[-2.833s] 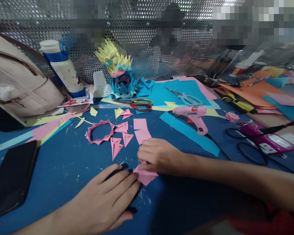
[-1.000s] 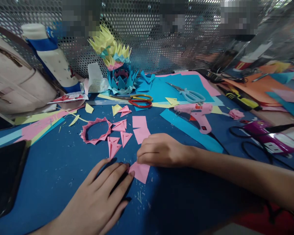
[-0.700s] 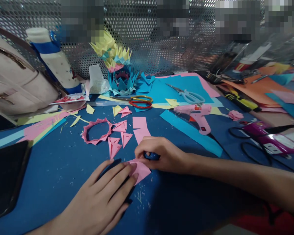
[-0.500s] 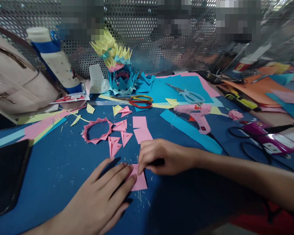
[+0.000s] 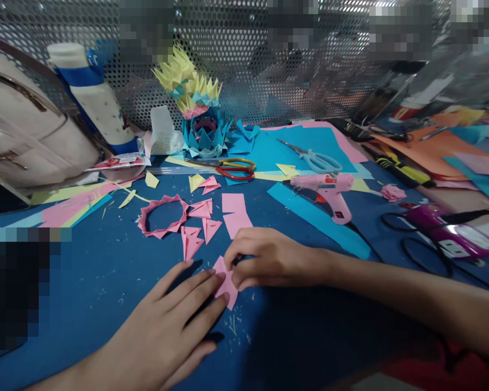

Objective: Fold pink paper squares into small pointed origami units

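A small pink piece of paper (image 5: 227,283) lies on the blue tabletop between my two hands. My left hand (image 5: 163,320) is spread with its fingers apart, fingertips pressing the paper's left side flat. From the right, my right hand (image 5: 269,259) pinches the paper's edge between bent fingers and thumb; these hide part of that edge. Just beyond are folded pink triangles (image 5: 191,241), a ring of joined pink pieces (image 5: 163,216) and two unfolded pink rectangles (image 5: 237,224).
A pink glue gun (image 5: 330,187) lies on the right with its black cord. Red-and-yellow-handled scissors (image 5: 238,168), light-blue scissors (image 5: 320,162) and a folded-paper model (image 5: 204,127) are at the back. A bottle (image 5: 93,98) and a bag (image 5: 28,119) stand left.
The pink paper has gone from a flat square to a narrower, slanted shape. My right fingers have shifted slightly and curled in on its edge. My left hand has barely moved.
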Demonstrator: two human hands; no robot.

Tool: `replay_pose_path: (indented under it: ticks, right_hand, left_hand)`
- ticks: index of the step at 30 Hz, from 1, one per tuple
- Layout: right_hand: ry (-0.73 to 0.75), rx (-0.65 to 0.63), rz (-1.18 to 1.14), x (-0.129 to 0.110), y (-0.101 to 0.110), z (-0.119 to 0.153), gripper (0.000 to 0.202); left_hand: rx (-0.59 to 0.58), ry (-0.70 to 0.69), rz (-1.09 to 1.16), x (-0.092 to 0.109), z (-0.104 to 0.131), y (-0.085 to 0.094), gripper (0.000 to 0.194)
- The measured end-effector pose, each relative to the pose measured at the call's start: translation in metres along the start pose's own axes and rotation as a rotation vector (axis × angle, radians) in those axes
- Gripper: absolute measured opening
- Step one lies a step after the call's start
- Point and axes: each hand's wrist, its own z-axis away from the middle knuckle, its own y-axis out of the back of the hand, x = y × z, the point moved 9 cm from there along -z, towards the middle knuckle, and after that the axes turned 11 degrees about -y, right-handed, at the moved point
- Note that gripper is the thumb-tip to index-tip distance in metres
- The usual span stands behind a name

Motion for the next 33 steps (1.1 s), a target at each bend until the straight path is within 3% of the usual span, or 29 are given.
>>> replay_pose_path:
  ticks: [5, 17, 33]
  right_hand:
    - [-0.009, -0.117, -0.1, 0.005, -0.01, -0.004, 0.024]
    - [-0.294, -0.042, -0.286, 0.025, -0.016, -0.009, 0.008]
    - [-0.342, 0.011, -0.195, 0.023, -0.017, -0.014, 0.009]
  left_hand:
    - [0.01, 0.013, 0.035, -0.001, 0.001, -0.002, 0.037]
    - [0.01, -0.07, 0.06, 0.003, -0.008, 0.008, 0.036]
    - [-0.004, -0.062, 0.056, 0.005, -0.009, 0.003, 0.04]
